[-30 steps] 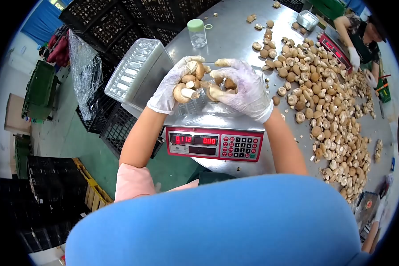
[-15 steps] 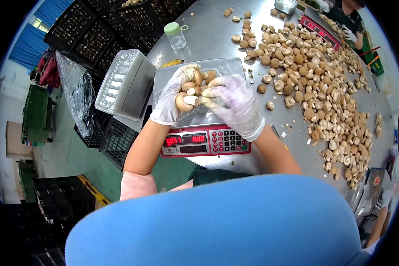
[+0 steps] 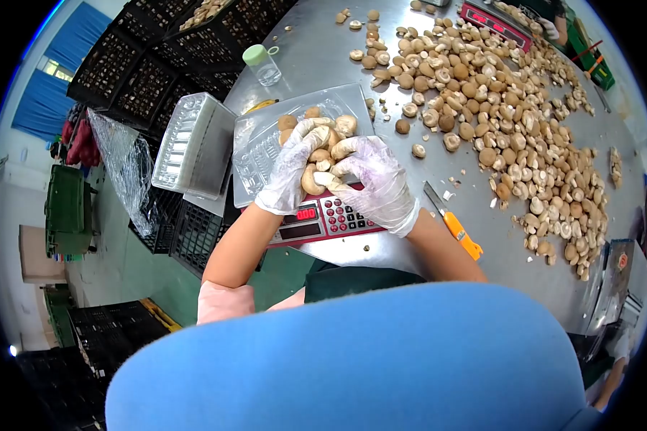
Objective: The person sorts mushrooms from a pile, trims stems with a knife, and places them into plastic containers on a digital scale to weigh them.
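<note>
My left hand (image 3: 292,167), in a whitish glove, is curled round several brown-capped mushrooms (image 3: 313,179) with pale stems. My right hand (image 3: 377,183), gloved too, closes on the same cluster from the other side. Which mushroom sits in which hand is partly hidden by the fingers. Both hands are over the near side of a clear plastic tray (image 3: 255,159), where more mushrooms (image 3: 346,126) lie beyond my fingers. The tray rests on a red digital scale (image 3: 334,224), whose keypad is partly covered by my right hand.
A large mushroom pile (image 3: 510,129) spreads across the metal table at right. An orange-handled knife (image 3: 461,235) lies beside my right forearm. Stacked clear trays (image 3: 194,147) stand at left, a green-lidded bottle (image 3: 262,66) behind. Black crates (image 3: 133,79) rise at far left. Another person's hand (image 3: 550,29) shows at top right.
The view has shifted, uncovering the knife. Several mushrooms now show in the tray beyond my left hand. My hands still hold a cluster together, nearer the scale's keypad.
</note>
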Motion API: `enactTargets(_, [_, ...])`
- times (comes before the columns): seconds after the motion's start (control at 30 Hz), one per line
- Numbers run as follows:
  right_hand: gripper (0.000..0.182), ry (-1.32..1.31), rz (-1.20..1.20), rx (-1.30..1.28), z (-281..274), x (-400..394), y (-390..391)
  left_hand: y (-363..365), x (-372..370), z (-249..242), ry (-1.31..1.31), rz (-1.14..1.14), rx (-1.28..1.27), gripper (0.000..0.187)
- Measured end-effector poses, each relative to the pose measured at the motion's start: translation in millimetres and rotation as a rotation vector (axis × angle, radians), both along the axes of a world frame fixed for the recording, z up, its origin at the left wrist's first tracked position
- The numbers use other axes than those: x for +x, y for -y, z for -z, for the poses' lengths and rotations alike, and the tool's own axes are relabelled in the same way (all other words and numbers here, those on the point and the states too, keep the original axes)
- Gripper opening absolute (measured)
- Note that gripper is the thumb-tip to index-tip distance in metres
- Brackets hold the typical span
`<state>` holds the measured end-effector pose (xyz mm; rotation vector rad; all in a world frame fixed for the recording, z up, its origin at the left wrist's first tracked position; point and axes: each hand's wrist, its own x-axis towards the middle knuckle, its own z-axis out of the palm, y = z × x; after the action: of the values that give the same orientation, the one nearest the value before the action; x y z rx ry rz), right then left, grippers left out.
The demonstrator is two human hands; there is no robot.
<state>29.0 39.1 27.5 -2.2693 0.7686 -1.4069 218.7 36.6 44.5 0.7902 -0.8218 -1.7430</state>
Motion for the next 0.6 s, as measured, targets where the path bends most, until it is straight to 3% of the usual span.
enactTargets(0.1, [0.020, 0.061, 0.066, -0.001, 7, -5, -2, -3, -20, -4, 0.080, -0.160, 0.051, 0.023])
enactTargets(0.43, [0.015, 0.057, -0.065, 0.039, 3, -33, -15, -6, -29, 9, 0.216, -0.047, -0.095, 0.027])
enactTargets(0.5, [0.012, -0.006, -0.026, 0.025, 2, -46, -19, -7, -19, 6, 0.220, -0.035, -0.231, 0.027])
enactTargets(0.53, [0.012, -0.018, 0.010, 0.027, 2, -54, -20, -16, -11, -17, 0.281, -0.076, -0.184, 0.027])
enactTargets(0.6, [0.010, -0.060, 0.076, -0.006, 11, -83, -26, -23, -1, -23, 0.601, -0.418, -0.351, 0.025])
